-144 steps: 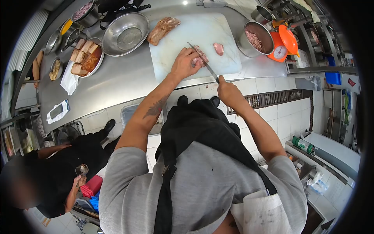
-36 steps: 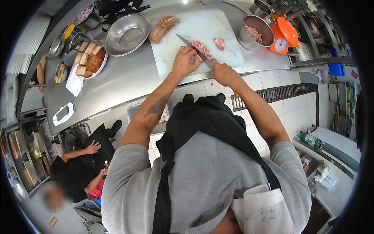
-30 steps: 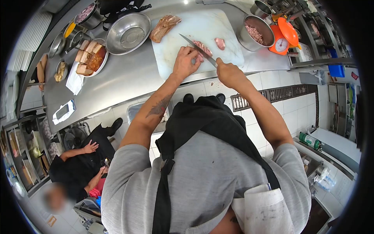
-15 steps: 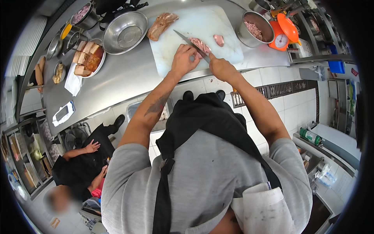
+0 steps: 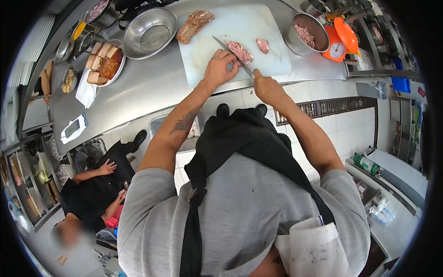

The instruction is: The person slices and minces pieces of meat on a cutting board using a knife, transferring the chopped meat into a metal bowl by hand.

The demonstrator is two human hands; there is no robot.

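On a white cutting board [image 5: 203,67] lies a heap of sliced pink meat [image 5: 240,51], with a knife [image 5: 233,51] slanting along its near-left side. My right hand [image 5: 268,87] is wrapped round the knife's handle at the board's near edge. Beside the blade, my left hand [image 5: 220,68] has its fingers curled and pressed together; whatever they hold is mostly hidden. A small piece of meat [image 5: 262,45] lies right of the slices, and a larger browned piece [image 5: 195,26] at the board's far left.
A steel pot of chopped meat [image 5: 307,34] and an orange scale [image 5: 335,44] stand right of the board. To the left are a steel colander [image 5: 150,33], a dish of pork blocks [image 5: 105,63] and a phone [image 5: 74,128]. A person [image 5: 94,191] in black sits at the lower left.
The view has shifted slightly. The knife has moved slightly along the meat's near-left side, and the sliced heap shows more fully. My left fingers remain curled beside the blade.
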